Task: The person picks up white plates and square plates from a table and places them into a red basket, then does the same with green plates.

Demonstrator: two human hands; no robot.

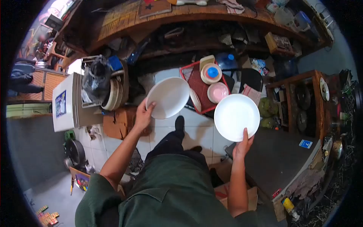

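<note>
My left hand (pixel 144 114) grips the left edge of a white plate (pixel 168 97), thumb on its upper face, the plate tilted. My right hand (pixel 243 146) holds a second white plate (pixel 236 117) by its lower edge, with the thumb over the rim. The two plates are apart, in the air. Behind them is a red tray (pixel 184 71) bearing a cream container (pixel 206 77) with a blue top, a pink bowl (pixel 217 92) and a pale dish (pixel 195 100) leaning on its side.
A wooden counter (pixel 124 23) runs across the back. On the left is a white cabinet (pixel 66 102) beside a rack of bags and baskets. A dark flat surface (pixel 280 162) lies at right, near a wooden shelf (pixel 320 109). A brown bag (pixel 115 123) stands on the tiled floor (pixel 159 132).
</note>
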